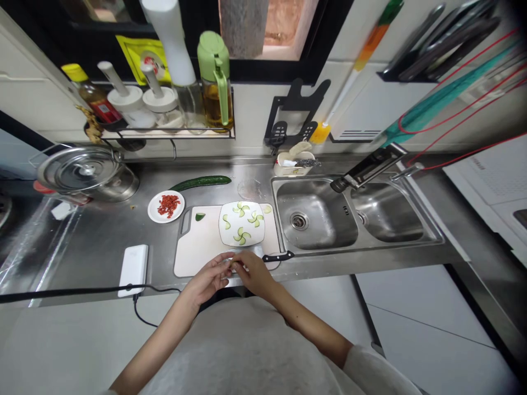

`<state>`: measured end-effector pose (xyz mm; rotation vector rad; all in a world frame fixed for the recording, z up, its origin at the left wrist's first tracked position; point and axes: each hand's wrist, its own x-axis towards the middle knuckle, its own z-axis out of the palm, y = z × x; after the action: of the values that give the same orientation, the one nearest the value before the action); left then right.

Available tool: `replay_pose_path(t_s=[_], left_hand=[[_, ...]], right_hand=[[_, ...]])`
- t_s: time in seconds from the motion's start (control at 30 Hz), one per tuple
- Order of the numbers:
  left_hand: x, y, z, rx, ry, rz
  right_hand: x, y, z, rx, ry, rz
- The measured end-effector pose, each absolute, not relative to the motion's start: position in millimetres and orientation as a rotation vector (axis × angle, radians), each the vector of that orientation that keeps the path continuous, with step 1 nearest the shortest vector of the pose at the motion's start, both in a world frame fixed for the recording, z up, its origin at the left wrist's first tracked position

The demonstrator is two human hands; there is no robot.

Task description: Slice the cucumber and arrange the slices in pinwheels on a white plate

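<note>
My left hand (211, 278) and my right hand (254, 272) meet over the front edge of a white cutting board (197, 247). Between their pinched fingertips is a small greenish piece (231, 264), mostly covered, perhaps cucumber. Just beyond the hands, a white square plate (241, 224) rests on the board with thin cucumber slices (242, 236) laid in pinwheels. A black-handled knife (278, 257) lies right of my right hand, its blade partly hidden. A cucumber end (200, 216) sits at the board's upper left, and a slice (267, 209) lies beside the plate.
Behind the board lie a long cucumber (201, 182) and a small dish (153, 215) of chopped red bits. A double sink (317, 241) adjoins on the right. At left are a lidded steel pot (115, 184) and a white power bank (134, 269) with a cable.
</note>
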<state>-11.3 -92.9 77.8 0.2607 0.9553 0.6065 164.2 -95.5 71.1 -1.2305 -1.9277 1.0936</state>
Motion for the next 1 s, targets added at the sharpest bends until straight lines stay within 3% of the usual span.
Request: replay_pose_path(t_s=[0.33, 0.67, 1.0], left_hand=[[-12.3, -88.9, 82.9, 0.496, 1.002, 0.72], [-10.2, -90.6, 88.5, 0.657, 1.114, 0.775], [-9.8, -69.1, 61.1, 0.861, 1.252, 0.883]], right_hand=[[169.4, -96.8, 77.2, -1.189, -1.653, 1.452], [170.4, -92.1, 75.0, -1.302, -1.676, 1.443], [174.3, -58.0, 46.6, -1.381, -1.603, 1.478]])
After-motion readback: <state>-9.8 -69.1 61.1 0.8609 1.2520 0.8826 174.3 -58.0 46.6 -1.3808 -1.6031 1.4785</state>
